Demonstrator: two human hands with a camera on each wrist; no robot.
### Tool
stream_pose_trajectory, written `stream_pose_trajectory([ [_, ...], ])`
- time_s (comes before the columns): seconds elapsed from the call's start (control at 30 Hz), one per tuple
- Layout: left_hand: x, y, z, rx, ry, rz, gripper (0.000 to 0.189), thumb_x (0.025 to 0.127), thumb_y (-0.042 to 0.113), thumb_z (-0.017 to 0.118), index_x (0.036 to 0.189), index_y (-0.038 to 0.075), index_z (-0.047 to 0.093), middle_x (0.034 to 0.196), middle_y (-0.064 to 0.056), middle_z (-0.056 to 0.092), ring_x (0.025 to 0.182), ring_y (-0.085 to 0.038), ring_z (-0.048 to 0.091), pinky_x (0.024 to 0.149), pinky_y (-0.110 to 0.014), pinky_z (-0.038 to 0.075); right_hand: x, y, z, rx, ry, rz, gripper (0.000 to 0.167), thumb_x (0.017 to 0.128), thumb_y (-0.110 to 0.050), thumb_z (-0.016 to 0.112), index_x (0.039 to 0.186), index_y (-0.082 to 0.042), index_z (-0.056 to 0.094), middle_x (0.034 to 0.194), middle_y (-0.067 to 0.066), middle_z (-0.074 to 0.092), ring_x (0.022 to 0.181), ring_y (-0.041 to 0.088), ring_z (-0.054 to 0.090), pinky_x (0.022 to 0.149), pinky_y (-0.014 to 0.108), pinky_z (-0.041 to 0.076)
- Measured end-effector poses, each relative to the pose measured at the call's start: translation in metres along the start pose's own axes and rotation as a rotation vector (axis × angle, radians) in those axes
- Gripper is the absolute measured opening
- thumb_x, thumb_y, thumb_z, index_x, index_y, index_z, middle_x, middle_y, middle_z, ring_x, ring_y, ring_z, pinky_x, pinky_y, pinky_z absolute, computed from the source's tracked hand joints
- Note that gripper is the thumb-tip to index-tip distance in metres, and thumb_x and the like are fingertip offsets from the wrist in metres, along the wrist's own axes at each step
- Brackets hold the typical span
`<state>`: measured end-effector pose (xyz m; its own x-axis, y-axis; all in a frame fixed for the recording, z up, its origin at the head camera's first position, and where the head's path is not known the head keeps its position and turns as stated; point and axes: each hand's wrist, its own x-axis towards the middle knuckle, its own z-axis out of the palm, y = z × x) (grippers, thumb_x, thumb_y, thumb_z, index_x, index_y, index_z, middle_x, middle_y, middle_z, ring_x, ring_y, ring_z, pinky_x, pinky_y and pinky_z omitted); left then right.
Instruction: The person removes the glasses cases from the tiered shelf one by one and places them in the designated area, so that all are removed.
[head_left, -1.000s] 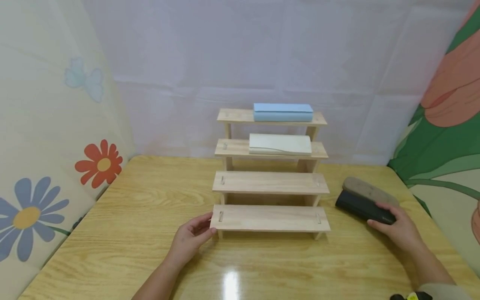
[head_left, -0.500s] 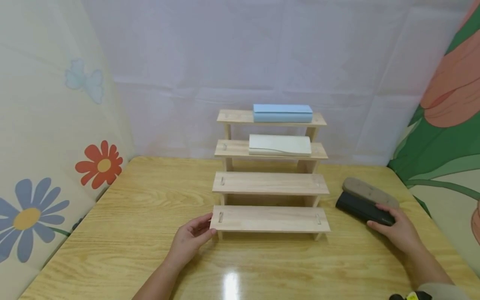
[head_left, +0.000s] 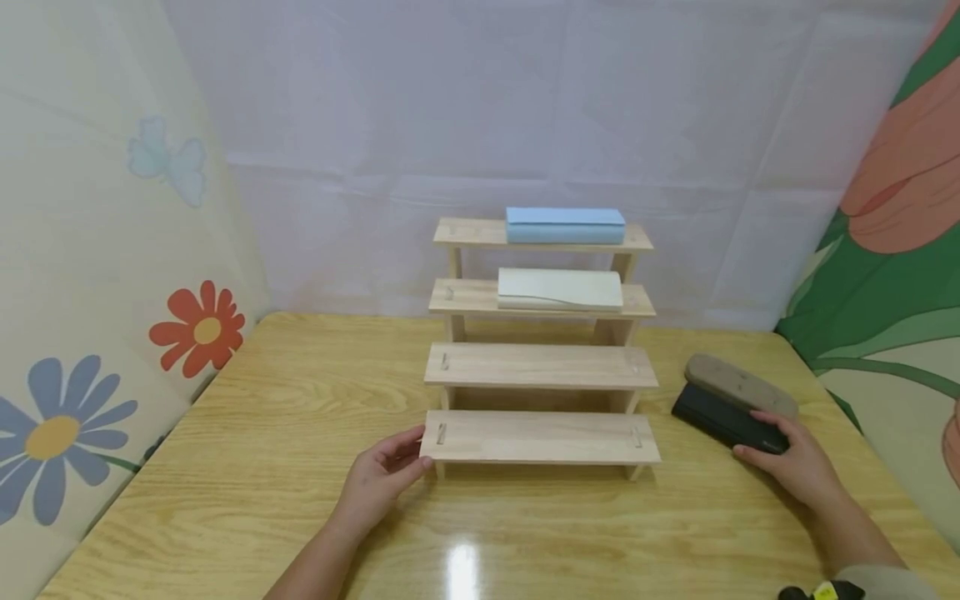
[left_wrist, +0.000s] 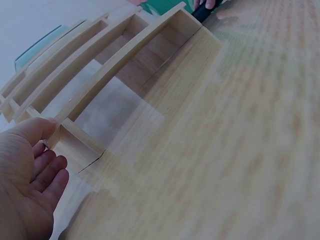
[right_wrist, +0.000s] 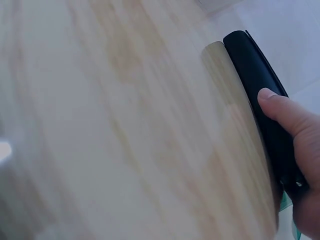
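Center: blue glasses case (head_left: 566, 227), white case (head_left: 559, 289) shelved. Right: taupe case (head_left: 738, 382), black case (head_left: 716, 414) unshelved, right hand (head_left: 801, 462) gripping black; left hand (head_left: 381, 477) pinching wooden riser (head_left: 540, 437).

Head view: right hand (head_left: 798, 467) covers near end of black case (head_left: 720, 416); marking (head_left: 771, 446) between its fingers too small to read. Grey-brown case (head_left: 738, 384), beyond them, partly hidden. Left hand (head_left: 378, 482): some fingertips behind lowest shelf (head_left: 540, 437), contact hard to judge. Right wrist view: tabletop (right_wrist: 110, 125) left of thumb blurred.
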<state>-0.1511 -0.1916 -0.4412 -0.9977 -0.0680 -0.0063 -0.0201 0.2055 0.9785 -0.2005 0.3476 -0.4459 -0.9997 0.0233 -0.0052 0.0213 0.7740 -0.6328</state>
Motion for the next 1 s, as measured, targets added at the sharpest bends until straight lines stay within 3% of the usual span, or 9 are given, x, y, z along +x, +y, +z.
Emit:
stream_pose_trajectory([
  [0.4, 0.000, 0.000, 0.000, 0.011, 0.006, 0.006, 0.045, 0.086, 0.004, 0.073, 0.128, -0.004, 0.060, 0.121, -0.022, 0.066, 0.102, -0.011, 0.064, 0.084, -0.013, 0.053, -0.001, 0.002, -0.001, 0.007, -0.016, 0.004, 0.083, 0.086, -0.041, 0.074, 0.145, 0.004, 0.035, 0.147, 0.044, 0.022, 0.132, 0.063, 0.023, 0.103, 0.073, 0.024],
  [0.57, 0.000, 0.000, -0.001, -0.001, 0.001, 0.004, 0.045, 0.086, 0.004, 0.073, 0.129, -0.004, 0.060, 0.122, -0.022, 0.065, 0.099, -0.007, 0.063, 0.083, -0.013, 0.053, -0.004, 0.007, -0.004, 0.017, 0.010, -0.009, 0.081, 0.086, -0.035, 0.075, 0.144, 0.005, 0.036, 0.146, 0.044, 0.026, 0.131, 0.062, 0.025, 0.104, 0.072, 0.025],
  [1.0, 0.002, -0.002, 0.000, 0.006, 0.006, -0.001, 0.044, 0.085, 0.002, 0.073, 0.127, -0.004, 0.061, 0.120, -0.022, 0.066, 0.097, -0.006, 0.064, 0.083, -0.014, 0.054, -0.009, 0.016, -0.012, -0.065, 0.021, 0.014, 0.082, 0.087, -0.041, 0.073, 0.141, 0.008, 0.038, 0.142, 0.046, 0.030, 0.128, 0.062, 0.029, 0.101, 0.071, 0.029],
])
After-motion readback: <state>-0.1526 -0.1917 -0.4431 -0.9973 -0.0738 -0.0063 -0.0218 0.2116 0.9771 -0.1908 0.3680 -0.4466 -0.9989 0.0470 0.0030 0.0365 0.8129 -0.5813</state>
